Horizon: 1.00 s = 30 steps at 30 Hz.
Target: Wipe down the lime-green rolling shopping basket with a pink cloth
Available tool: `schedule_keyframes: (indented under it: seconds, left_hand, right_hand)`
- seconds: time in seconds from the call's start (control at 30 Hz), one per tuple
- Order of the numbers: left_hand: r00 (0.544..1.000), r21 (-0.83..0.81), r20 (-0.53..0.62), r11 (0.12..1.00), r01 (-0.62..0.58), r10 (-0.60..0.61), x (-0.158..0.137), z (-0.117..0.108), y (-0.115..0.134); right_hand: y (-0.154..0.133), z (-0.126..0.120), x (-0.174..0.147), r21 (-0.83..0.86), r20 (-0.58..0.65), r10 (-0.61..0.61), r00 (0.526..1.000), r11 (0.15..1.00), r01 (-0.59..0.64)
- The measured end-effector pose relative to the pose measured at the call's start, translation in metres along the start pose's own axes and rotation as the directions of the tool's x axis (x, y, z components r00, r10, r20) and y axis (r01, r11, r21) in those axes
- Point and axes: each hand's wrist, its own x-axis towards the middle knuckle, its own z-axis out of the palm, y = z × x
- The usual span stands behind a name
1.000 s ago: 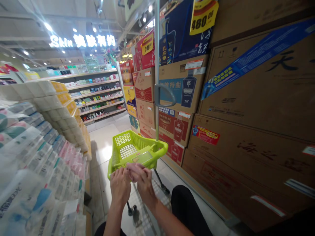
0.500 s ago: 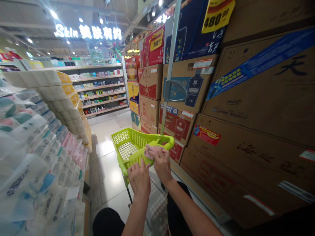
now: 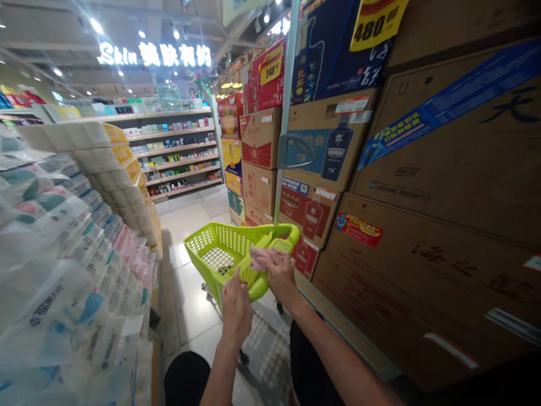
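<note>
One lime-green cart [image 3: 210,276] stood beside stacked cartons [image 3: 308,211], which it risked striking if pushed unevenly, the right grip [image 3: 279,277] closed on pink cloth [image 3: 258,259] above its near end, the left grip's [image 3: 237,310] closure unclear.

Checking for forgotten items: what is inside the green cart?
The green cart shows its perforated floor and walls inside; the near panel, partly behind the right hand, hides the floor's near end.
</note>
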Motion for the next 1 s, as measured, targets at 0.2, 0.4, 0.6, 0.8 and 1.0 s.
schedule_keyframes:
  seconds: [0.2,0.4,0.6,0.8,1.0]
  left_hand:
    - [0.991,0.117,0.122,0.991,-0.064,0.049,0.002,0.011,-0.014]
    - [0.976,0.225,0.215,0.974,-0.013,-0.037,0.021,0.016,-0.055]
    - [0.982,0.235,0.155,0.969,0.072,-0.11,0.022,0.029,-0.042]
    - [0.995,0.219,0.09,0.975,0.028,-0.048,0.031,0.037,-0.041]
    - [0.984,0.01,0.142,0.994,0.105,-0.105,0.034,0.037,-0.048]
  right_hand:
    - [0.041,-0.006,0.007,0.08,-0.113,0.117,0.987,0.991,-0.109]
    - [0.036,-0.02,-0.027,0.204,-0.061,0.179,0.982,0.965,-0.163]
    - [0.03,-0.019,-0.026,0.211,-0.053,0.252,0.966,0.948,-0.236]
    - [0.008,-0.007,-0.046,0.104,-0.129,0.177,0.976,0.981,-0.165]
    - [0.011,0.018,-0.046,0.029,-0.231,0.277,0.933,0.96,-0.278]
